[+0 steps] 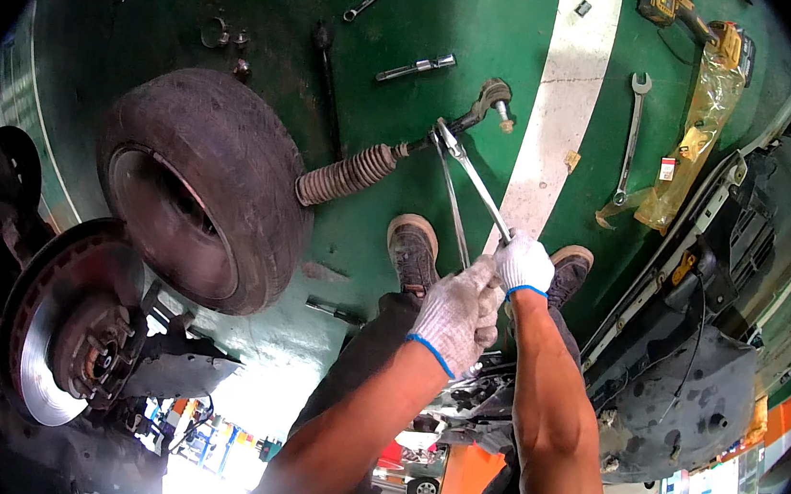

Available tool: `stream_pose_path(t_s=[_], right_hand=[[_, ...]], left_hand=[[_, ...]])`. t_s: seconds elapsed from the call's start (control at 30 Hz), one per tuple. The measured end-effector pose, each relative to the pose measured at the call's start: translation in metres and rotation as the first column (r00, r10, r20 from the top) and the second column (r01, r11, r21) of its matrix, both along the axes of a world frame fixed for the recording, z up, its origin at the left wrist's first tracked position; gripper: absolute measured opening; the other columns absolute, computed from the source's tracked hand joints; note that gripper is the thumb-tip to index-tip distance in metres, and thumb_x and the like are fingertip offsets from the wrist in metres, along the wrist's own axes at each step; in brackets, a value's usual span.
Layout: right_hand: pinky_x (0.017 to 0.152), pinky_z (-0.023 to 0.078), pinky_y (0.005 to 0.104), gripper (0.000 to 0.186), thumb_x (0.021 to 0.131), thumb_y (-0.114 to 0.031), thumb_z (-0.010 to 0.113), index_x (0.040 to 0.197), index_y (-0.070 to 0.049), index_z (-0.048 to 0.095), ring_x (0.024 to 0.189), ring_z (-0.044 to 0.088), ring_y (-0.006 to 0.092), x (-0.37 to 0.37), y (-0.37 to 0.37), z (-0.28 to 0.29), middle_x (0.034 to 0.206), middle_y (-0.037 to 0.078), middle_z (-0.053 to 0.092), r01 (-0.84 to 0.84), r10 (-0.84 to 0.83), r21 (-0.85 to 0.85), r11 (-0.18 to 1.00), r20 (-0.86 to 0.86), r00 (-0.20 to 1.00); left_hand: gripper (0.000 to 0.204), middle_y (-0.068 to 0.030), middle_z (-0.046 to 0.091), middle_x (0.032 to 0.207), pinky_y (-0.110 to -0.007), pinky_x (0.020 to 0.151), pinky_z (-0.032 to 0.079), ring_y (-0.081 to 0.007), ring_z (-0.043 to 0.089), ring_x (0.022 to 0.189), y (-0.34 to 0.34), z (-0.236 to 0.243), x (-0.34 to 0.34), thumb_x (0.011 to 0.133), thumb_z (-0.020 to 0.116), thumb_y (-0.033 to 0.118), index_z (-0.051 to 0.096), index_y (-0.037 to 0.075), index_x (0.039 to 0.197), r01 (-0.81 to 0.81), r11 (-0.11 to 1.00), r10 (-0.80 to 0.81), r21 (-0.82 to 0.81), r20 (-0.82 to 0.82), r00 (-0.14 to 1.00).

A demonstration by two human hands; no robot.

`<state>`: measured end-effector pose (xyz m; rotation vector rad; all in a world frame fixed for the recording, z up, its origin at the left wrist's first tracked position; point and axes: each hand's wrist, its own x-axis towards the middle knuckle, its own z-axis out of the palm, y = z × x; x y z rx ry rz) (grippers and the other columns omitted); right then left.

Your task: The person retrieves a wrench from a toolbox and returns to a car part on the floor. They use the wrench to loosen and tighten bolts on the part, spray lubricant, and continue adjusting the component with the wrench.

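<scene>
Both gloved hands, left hand (454,316) and right hand (522,263), have their fingers closed around two wrenches (466,172) set on the tie rod (395,155), which lies on the green floor (419,18) at 12 o'clock. Keep both jaws fully seated; pull opposed, steadily.

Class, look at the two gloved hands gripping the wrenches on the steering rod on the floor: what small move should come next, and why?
Probably swing the two handles against each other. The left hand and right hand each grip a wrench handle, both heads meet at the nut on the rod beyond the rubber boot, and the shoes stand just short of it. Whether the nut is loose cannot be seen.
</scene>
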<state>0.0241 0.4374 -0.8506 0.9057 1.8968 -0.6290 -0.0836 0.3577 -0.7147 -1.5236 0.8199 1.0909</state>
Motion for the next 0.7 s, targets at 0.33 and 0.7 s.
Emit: stream_pose_path(t_s=[0.33, 0.7], right_hand=[[0.08, 0.057, 0.0526, 0.032, 0.096, -0.037, 0.053, 0.098, -0.011, 0.072, 0.092, 0.072, 0.0407, 0.008, -0.004, -0.011, 0.096, 0.021, 0.074, 0.021, -0.021, 0.028, 0.999, 0.006, 1.0], [0.077, 0.057, 0.0507, 0.026, 0.093, -0.022, 0.05, 0.097, -0.006, 0.071, 0.088, 0.073, 0.0391, 0.024, 0.032, 0.021, 0.094, 0.022, 0.074, -0.115, 0.117, 0.037, 0.993, -0.052, 0.992]], left_hand=[[0.028, 0.0073, 0.031, 0.054, -0.025, 0.039, 0.019, -0.0073, 0.025, 0.039, 0.007, -0.001, 0.008, 0.105, 0.055, 0.034, 0.053, 0.013, 0.087, -0.065, 0.997, 0.067, 0.03, -0.051, 0.996], [0.035, 0.0063, 0.027, 0.053, -0.025, 0.036, 0.017, -0.0081, 0.023, 0.039, 0.005, -0.015, 0.043, 0.108, 0.047, 0.038, 0.051, 0.012, 0.085, -0.377, 0.898, 0.383, 0.225, 0.02, 0.924]])
